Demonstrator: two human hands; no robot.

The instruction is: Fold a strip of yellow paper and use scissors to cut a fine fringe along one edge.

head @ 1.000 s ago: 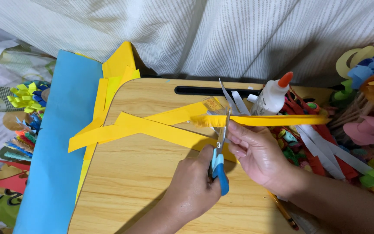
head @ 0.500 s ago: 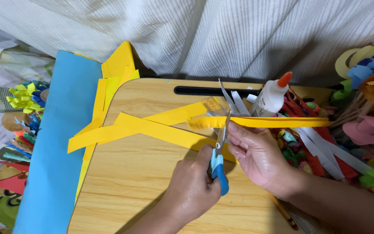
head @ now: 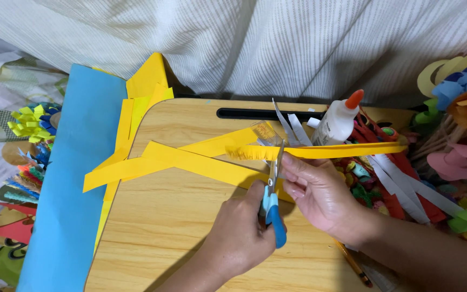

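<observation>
- Scissors [head: 273, 201]: blue plastic handles, slim silver blades pointing up and away from the person, nearly upright over the wooden worktop [head: 179, 227]; the blades meet the lower edge of the yellow strip.
- Yellow paper strip [head: 331, 151]: long, narrow, held roughly level above the worktop; its left end is cut into a fine fringe, its right end reaches out past the worktop's edge.
</observation>
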